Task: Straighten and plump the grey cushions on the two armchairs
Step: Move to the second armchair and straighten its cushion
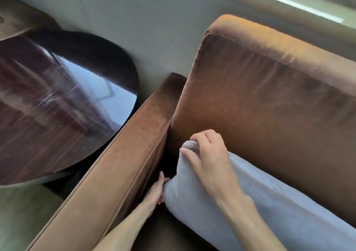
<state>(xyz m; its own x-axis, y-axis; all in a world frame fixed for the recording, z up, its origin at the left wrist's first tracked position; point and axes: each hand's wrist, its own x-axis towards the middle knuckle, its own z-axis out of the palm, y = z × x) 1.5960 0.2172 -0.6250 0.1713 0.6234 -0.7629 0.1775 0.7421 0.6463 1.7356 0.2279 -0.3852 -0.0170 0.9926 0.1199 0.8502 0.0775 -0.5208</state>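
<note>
A grey cushion (269, 208) lies along the seat of a brown velvet armchair (269, 100), leaning against its backrest. My right hand (210, 158) grips the cushion's upper left corner from above, fingers curled over the edge. My left hand (157, 191) reaches down between the armrest and the cushion and holds its lower left corner; the fingertips are partly hidden by the fabric. The cushion's right end runs out of view.
The chair's left armrest (119, 169) runs diagonally beside my left forearm. A round dark glossy side table (57, 100) stands close to the left of the armrest. Part of a second brown armchair (17, 19) shows at the top left. A grey wall is behind.
</note>
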